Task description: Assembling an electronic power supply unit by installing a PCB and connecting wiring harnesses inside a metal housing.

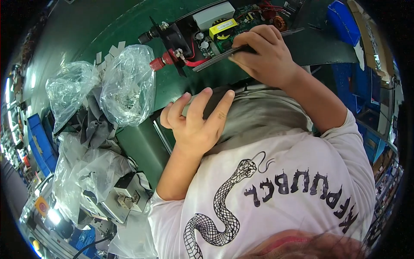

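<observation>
In front of me on the green bench lies an open electronic power unit with a black metal chassis (215,59). Inside are a circuit board with a yellow-wrapped transformer (223,28), a pale grey block (214,15) and a copper coil (279,22). Its black end plate (177,41) carries a red terminal (160,63) and a black terminal (148,36). My right hand (267,56) is closed round the near side wall of the chassis, fingers over the edge and thumb below. My left hand (194,118) hovers nearer my body, fingers spread, holding nothing.
Clear plastic bags (128,82) lie left of the unit, beside small white pieces (113,51). More bagged items and a metal device (129,192) stand lower left. A blue bin (343,22) and a cardboard box (374,39) are at the far right.
</observation>
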`<act>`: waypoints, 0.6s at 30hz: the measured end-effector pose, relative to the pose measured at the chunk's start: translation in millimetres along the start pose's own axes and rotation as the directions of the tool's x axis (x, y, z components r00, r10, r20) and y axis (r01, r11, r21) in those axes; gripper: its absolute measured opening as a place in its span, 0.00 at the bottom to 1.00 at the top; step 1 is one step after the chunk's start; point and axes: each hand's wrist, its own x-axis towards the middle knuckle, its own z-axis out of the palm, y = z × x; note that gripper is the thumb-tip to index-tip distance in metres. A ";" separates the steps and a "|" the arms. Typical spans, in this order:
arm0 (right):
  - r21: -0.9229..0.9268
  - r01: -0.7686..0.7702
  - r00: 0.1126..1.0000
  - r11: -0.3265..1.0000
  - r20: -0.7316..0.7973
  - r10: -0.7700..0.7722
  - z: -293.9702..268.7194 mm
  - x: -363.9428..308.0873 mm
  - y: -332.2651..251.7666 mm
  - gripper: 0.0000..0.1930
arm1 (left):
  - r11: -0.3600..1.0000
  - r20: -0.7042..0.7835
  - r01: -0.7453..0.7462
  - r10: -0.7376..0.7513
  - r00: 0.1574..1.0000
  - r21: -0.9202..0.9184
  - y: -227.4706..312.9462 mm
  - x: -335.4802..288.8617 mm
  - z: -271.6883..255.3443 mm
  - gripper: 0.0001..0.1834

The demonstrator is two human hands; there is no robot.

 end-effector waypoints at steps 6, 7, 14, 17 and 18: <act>0.019 -0.019 0.999 1.000 0.051 0.018 -2.9 2.5 0.0 0.11 | 0.998 0.042 0.055 -0.054 0.998 -0.031 -3.3 -1.2 5.1 0.19; 0.017 -0.033 0.998 0.999 0.047 0.032 -2.2 1.8 -0.1 0.11 | 0.998 0.043 0.056 -0.055 0.998 -0.032 -4.1 -1.0 6.7 0.19; 0.014 0.143 0.984 0.990 -0.107 -0.140 5.5 -2.4 14.5 0.10 | 0.993 0.057 0.062 -0.056 0.997 -0.101 -7.4 -1.7 17.1 0.19; 0.046 0.126 0.987 0.991 -0.104 -0.121 7.6 -1.8 16.7 0.10 | 0.990 0.074 0.061 -0.051 0.996 -0.127 -8.1 -2.5 17.0 0.20; 0.045 0.128 0.987 0.991 -0.106 -0.122 8.0 -0.8 17.1 0.10 | 0.988 0.084 0.057 -0.046 0.995 -0.141 -9.7 -1.7 17.3 0.20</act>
